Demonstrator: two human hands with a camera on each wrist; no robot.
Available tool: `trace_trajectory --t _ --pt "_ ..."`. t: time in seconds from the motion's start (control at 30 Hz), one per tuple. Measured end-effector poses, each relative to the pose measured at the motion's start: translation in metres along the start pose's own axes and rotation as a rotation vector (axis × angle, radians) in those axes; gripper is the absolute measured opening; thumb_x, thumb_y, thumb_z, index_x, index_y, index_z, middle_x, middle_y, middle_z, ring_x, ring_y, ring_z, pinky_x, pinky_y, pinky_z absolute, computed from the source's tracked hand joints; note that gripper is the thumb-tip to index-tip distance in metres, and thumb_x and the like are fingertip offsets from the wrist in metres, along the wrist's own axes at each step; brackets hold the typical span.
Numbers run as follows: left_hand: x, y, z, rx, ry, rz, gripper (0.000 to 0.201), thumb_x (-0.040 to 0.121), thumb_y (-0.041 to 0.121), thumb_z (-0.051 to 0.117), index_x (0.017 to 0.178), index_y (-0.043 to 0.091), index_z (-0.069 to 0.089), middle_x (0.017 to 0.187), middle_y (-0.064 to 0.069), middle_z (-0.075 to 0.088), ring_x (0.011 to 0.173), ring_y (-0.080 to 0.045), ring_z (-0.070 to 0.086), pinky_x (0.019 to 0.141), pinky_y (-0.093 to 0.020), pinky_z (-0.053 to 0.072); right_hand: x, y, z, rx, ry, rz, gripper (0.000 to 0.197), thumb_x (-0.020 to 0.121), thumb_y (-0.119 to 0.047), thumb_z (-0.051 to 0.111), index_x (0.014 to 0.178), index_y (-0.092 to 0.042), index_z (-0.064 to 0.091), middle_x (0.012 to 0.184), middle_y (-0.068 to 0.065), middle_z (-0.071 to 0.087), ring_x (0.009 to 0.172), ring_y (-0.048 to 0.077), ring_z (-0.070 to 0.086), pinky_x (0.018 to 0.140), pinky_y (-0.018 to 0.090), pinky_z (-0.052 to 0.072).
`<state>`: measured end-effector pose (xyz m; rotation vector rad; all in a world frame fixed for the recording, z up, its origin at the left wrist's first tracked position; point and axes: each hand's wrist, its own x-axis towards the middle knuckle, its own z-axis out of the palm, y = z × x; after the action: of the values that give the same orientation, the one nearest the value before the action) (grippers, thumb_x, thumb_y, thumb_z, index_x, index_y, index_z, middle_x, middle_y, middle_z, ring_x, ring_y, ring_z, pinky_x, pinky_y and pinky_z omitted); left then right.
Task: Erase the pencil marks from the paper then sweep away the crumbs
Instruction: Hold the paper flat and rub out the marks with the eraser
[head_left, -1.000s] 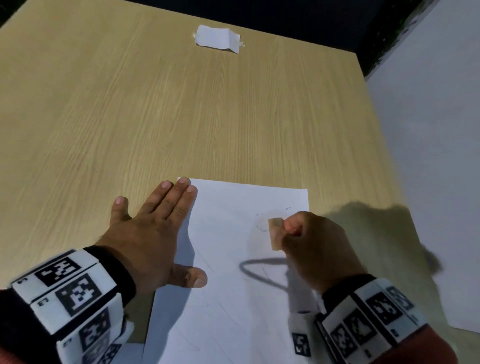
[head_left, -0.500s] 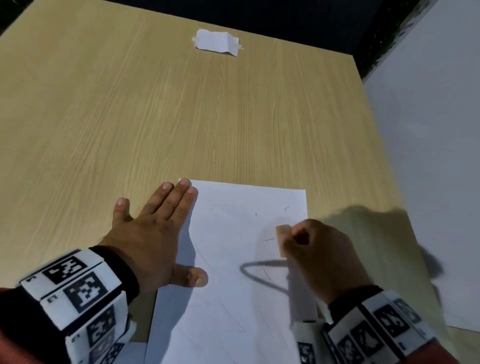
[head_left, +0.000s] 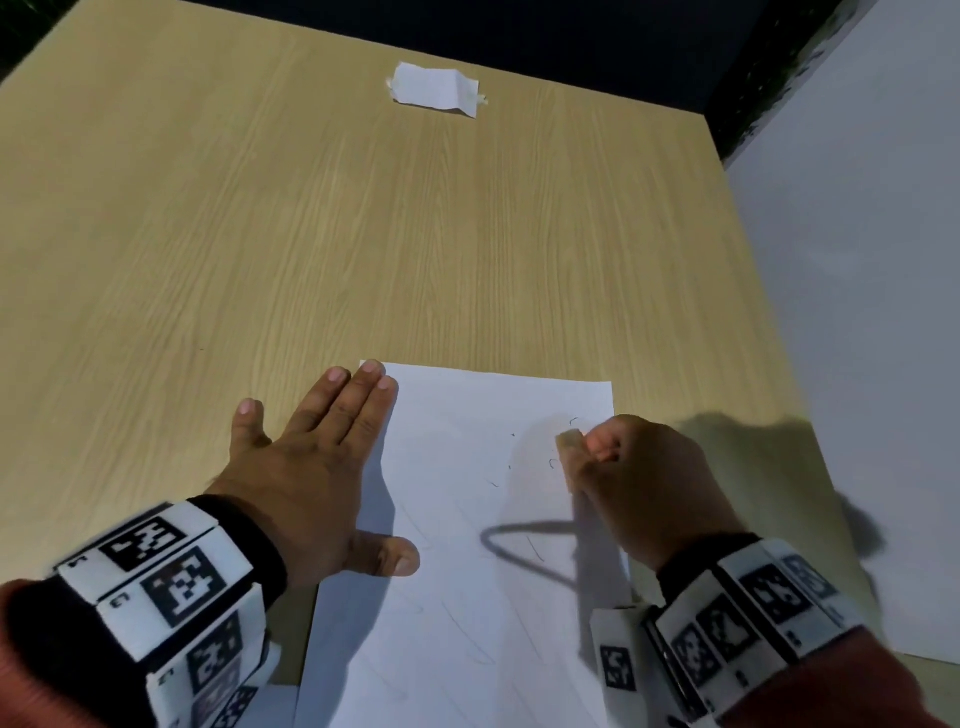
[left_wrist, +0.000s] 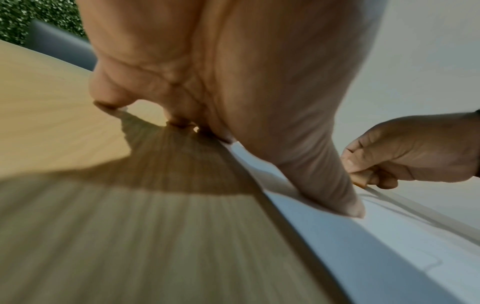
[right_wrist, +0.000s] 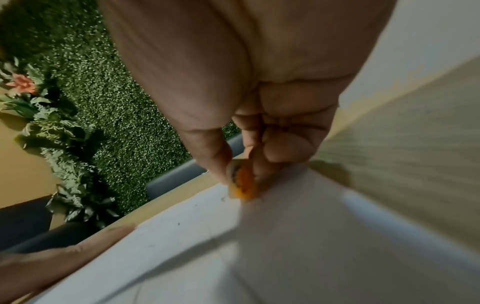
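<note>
A white paper (head_left: 467, 545) lies at the table's (head_left: 260, 234) near edge, with faint pencil marks (head_left: 550, 462) far right. The right hand (head_left: 649, 483) pinches a tan eraser (head_left: 567, 440) against them; the left hand (head_left: 311, 467), fingers straight, presses the sheet's left edge.

A light wood-grain table (head_left: 363, 234) fills most of the head view, with a white wall (head_left: 857, 312) along its right side. Past the far edge the room is dark; the right wrist view shows a green leafy wall (right_wrist: 124, 98) with a pink flower (right_wrist: 22, 83)
</note>
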<state>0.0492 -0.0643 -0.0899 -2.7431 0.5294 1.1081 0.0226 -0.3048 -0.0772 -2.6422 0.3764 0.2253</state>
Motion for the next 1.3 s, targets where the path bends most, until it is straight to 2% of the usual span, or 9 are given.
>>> trace_trajectory --t 0.1,0.2,0.33,0.43,0.53,0.63,0.83,1.03,1.3 --pt "0.000 0.000 0.000 -0.003 0.012 0.000 0.131 0.034 0.099 0.003 0.124 0.023 -0.053 0.132 0.010 -0.057 0.132 -0.011 -0.040 0.111 -0.060 0.004 0.014 -0.030 0.024 0.193 -0.024 -0.031 0.039 0.087 -0.043 0.058 0.063 -0.012 0.063 0.068 0.005 0.069 0.070 0.021 0.063 0.071 0.029 0.050" --pt "-0.001 0.000 0.000 -0.005 0.008 0.003 0.130 0.033 0.099 0.000 0.124 0.024 -0.054 0.132 0.010 -0.057 0.131 -0.010 -0.041 0.111 -0.060 0.004 0.020 -0.047 0.042 0.133 -0.181 -0.028 0.036 0.089 -0.048 0.049 0.076 -0.018 0.066 0.082 0.000 0.072 0.085 0.021 0.065 0.086 0.033 0.050" --pt "0.000 0.000 0.001 -0.012 0.003 0.002 0.130 0.035 0.099 0.004 0.124 0.024 -0.053 0.132 0.010 -0.058 0.132 -0.011 -0.041 0.111 -0.061 0.001 0.025 -0.006 0.019 0.008 0.061 -0.040 0.034 0.087 -0.031 0.060 0.068 -0.005 0.067 0.073 0.011 0.067 0.075 0.032 0.061 0.068 0.032 0.048" --pt "0.000 0.000 0.003 -0.008 0.004 -0.007 0.130 0.037 0.098 0.008 0.124 0.023 -0.053 0.132 0.009 -0.058 0.132 -0.011 -0.040 0.111 -0.061 0.001 0.022 -0.001 0.007 0.048 0.105 -0.013 0.031 0.087 -0.028 0.060 0.064 -0.007 0.063 0.066 0.005 0.065 0.063 0.024 0.056 0.057 0.028 0.042" --pt "0.000 0.000 0.001 -0.006 0.003 -0.010 0.130 0.038 0.098 0.009 0.125 0.023 -0.053 0.131 0.009 -0.058 0.131 -0.011 -0.041 0.111 -0.060 0.002 0.009 -0.035 0.034 0.208 -0.056 -0.074 0.034 0.086 -0.042 0.060 0.072 -0.013 0.066 0.068 0.001 0.070 0.069 0.019 0.064 0.068 0.025 0.051" --pt "-0.001 0.001 0.000 -0.005 0.003 -0.007 0.129 0.041 0.098 0.010 0.125 0.023 -0.053 0.131 0.010 -0.058 0.131 -0.011 -0.042 0.111 -0.060 0.002 0.002 -0.043 0.046 0.128 -0.141 -0.048 0.036 0.088 -0.049 0.053 0.081 -0.016 0.066 0.078 0.000 0.071 0.078 0.019 0.064 0.078 0.030 0.052" --pt "0.000 -0.001 0.002 0.000 0.010 0.007 0.129 0.031 0.097 -0.002 0.123 0.023 -0.054 0.130 0.009 -0.059 0.132 -0.012 -0.040 0.110 -0.061 0.003 0.004 0.003 0.002 -0.060 0.050 0.054 0.042 0.089 -0.040 0.053 0.068 -0.006 0.068 0.065 0.009 0.068 0.064 0.021 0.062 0.061 0.028 0.045" --pt "0.000 0.001 -0.001 -0.008 0.011 -0.007 0.132 0.034 0.099 0.003 0.127 0.023 -0.051 0.133 0.010 -0.056 0.133 -0.011 -0.039 0.111 -0.060 0.005 -0.038 -0.038 0.046 0.279 -0.115 -0.164 0.036 0.087 -0.040 0.059 0.064 -0.012 0.056 0.058 0.003 0.058 0.056 0.017 0.051 0.058 0.027 0.046" --pt "-0.010 -0.015 0.006 -0.284 0.144 0.123 0.126 0.041 0.099 0.021 0.128 0.039 -0.047 0.133 0.025 -0.053 0.134 -0.004 -0.036 0.114 -0.052 -0.003 -0.032 -0.025 0.050 0.348 -0.122 -0.110 0.038 0.087 -0.040 0.058 0.068 -0.007 0.056 0.062 0.010 0.061 0.060 0.020 0.059 0.061 0.035 0.055"
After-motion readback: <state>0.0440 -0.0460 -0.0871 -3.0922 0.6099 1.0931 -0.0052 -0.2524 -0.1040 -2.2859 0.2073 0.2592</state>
